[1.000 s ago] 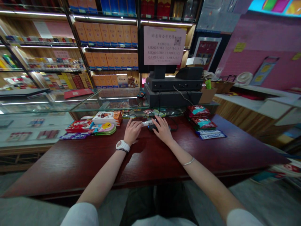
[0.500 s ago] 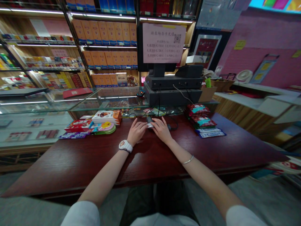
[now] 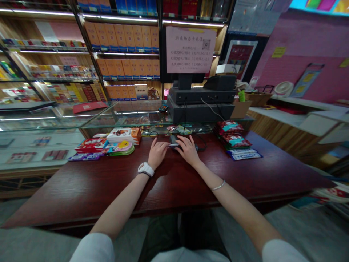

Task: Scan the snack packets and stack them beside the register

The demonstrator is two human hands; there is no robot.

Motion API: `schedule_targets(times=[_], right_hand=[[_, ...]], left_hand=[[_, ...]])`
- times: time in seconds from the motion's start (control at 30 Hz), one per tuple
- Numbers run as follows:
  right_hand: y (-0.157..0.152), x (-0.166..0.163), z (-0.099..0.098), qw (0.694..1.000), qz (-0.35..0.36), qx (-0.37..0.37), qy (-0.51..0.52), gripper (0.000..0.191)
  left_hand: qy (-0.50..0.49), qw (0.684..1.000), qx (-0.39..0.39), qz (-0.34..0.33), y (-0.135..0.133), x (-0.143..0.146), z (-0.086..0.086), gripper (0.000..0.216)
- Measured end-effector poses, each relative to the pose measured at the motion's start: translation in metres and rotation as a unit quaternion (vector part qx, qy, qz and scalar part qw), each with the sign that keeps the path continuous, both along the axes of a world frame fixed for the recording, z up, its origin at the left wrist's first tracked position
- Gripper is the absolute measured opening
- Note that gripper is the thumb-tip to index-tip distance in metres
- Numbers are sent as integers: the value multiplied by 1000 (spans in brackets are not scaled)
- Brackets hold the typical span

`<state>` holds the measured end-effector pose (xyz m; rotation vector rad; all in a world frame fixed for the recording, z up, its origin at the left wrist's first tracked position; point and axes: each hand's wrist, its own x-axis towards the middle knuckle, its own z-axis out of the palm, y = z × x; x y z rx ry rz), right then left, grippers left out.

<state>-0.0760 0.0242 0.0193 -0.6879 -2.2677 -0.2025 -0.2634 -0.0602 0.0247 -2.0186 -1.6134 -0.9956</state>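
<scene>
Both my hands are over the middle of the dark red table (image 3: 109, 189), raised slightly and facing each other. Between them is a small, thin, whitish item (image 3: 173, 145), too small for me to name. My left hand (image 3: 158, 153) pinches its left end, the wrist bearing a white watch (image 3: 145, 169). At the other end, the fingers of my right hand (image 3: 188, 150) close on it. A small dark device (image 3: 172, 138) sits just behind the item, partly covered by my right fingers.
Snack packs in red and white boxes (image 3: 124, 135) lie to the left. Red snack bags (image 3: 231, 134) and blue-white packets (image 3: 247, 154) are stacked at the right. Beyond stand a glass display case (image 3: 131, 109) and a cash register (image 3: 201, 109) with loose cables.
The whitish item has turned and now looks like a thin strip, seen more edge-on. My fingers have shifted slightly on it, and my left fingers are more bunched.
</scene>
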Motion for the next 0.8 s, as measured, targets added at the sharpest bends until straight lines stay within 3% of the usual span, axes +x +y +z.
schedule_targets(times=[0.17,0.43,0.8], right_hand=[[1,1,-1,1000,3,9,-26,34],[1,2,-1,1000,-9,24,-13,28],[18,10,-8,999,-26,-27,28,26]], left_hand=[[-68,998,-14,13,3,-3,-3,20],[-64,997,-37,-5,2,2,-4,18],[46,999,-9,3,2,-10,-5,31]])
